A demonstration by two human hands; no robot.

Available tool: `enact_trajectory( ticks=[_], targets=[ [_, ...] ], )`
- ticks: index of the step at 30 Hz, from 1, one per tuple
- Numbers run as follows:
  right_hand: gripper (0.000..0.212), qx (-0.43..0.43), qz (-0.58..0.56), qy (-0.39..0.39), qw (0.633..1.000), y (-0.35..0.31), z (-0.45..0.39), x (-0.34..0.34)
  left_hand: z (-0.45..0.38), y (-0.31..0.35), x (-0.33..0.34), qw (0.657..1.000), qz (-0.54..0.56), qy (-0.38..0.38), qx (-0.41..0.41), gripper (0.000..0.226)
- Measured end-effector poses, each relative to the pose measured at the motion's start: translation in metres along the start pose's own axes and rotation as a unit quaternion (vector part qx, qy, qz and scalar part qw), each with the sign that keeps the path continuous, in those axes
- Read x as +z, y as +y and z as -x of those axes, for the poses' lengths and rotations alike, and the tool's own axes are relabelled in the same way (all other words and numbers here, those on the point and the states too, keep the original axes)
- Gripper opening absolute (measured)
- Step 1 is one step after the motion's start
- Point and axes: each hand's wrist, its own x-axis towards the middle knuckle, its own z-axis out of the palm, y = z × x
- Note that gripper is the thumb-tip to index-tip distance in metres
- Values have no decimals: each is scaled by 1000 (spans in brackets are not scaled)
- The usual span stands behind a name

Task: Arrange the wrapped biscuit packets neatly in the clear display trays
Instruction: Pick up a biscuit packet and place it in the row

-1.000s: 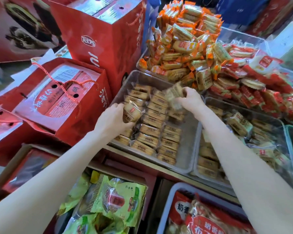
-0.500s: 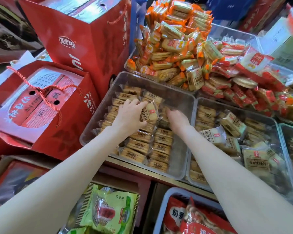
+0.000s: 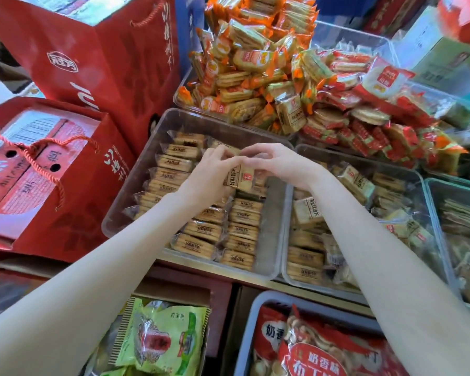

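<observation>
1. A wrapped biscuit packet [image 3: 239,177] is held upright above the middle of the left clear tray [image 3: 158,137], between the 2 hands.
2. The left hand [image 3: 209,173] grips the packet from its left side, fingers curled round it.
3. The right hand [image 3: 278,164] meets it from the right, fingers bent and pinching at the packet's top edge.
4. Below the hands, biscuit packets [image 3: 198,245] lie flat in neat rows in that tray; its right strip is bare.
5. The right clear tray [image 3: 429,213], just beside it, holds the same packets, some in a stack, most jumbled.
6. Behind both trays rise an orange-wrapped biscuit heap [image 3: 258,63] and a red-wrapped biscuit heap [image 3: 364,126].
7. Red gift boxes [image 3: 92,63] with rope handles stand to the left.
8. Nearest the camera sit green snack bags [image 3: 160,337] and a red snack bag [image 3: 318,356].
</observation>
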Motion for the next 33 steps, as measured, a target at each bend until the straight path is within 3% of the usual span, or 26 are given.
enact_trajectory(
  ticks=[2,4,6,8,12,15,19,22,26,29,31,33],
  targets=[
    [35,0,120,13,993,2,3,-4,-2,6,4,1000,25,7,6,75],
    [35,-5,193,83,978,4,1,-7,-2,8,6,999,33,29,-17,76],
    [32,-11,298,180,937,7,-4,-8,0,4,10,999,0,24,-37,71],
    [36,-26,397,228,889,14,-11,-4,5,-4,16,997,-55,-38,-36,66],
    [54,-29,495,215,841,33,-34,15,22,-17,25,984,-83,-147,-57,58],
    [51,3,518,230,824,39,-47,21,23,-19,28,982,-86,-156,-59,57],
    [38,32,597,250,762,43,-56,17,19,-19,29,981,-86,-159,-66,57],
    [37,55,615,246,747,42,-55,17,21,-20,30,980,-85,-167,-67,58],
    [34,60,578,243,776,36,-40,13,20,-13,23,980,-86,-169,-68,58],
    [29,24,439,288,851,35,-7,-14,20,-1,17,986,-89,-124,-67,56],
    [28,28,362,228,903,40,23,-40,20,11,18,991,-78,-92,-56,53],
    [35,78,391,109,911,47,52,-55,20,28,21,993,-72,-82,-40,53]
  ],
)
